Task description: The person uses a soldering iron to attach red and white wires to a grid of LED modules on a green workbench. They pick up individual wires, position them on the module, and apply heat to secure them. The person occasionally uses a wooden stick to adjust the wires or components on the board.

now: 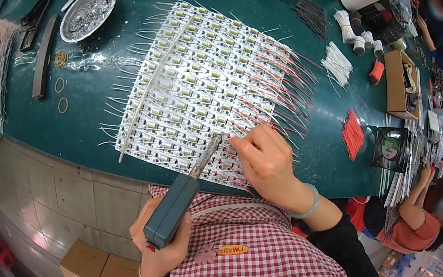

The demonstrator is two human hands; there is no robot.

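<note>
Left hand (160,247) clasps soldering iron (181,197); right hand (265,160) apparently pinches wire.

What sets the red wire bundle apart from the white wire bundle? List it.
Colour: the red bundle is red, the white bundle white. Place: the red bundle lies nearer the table's front edge, the white bundle farther back. Both are short cut wires lying loose right of the boards.

Illumination was bright and even – overhead sources, with short, soft shadows. Glare marked the metal dish (87,13) at eleven o'clock. Fisheye distortion bent the table edge (55,150); black vignetting closed the rim. Focus held centrally – three to five o'clock appeared soft.
</note>
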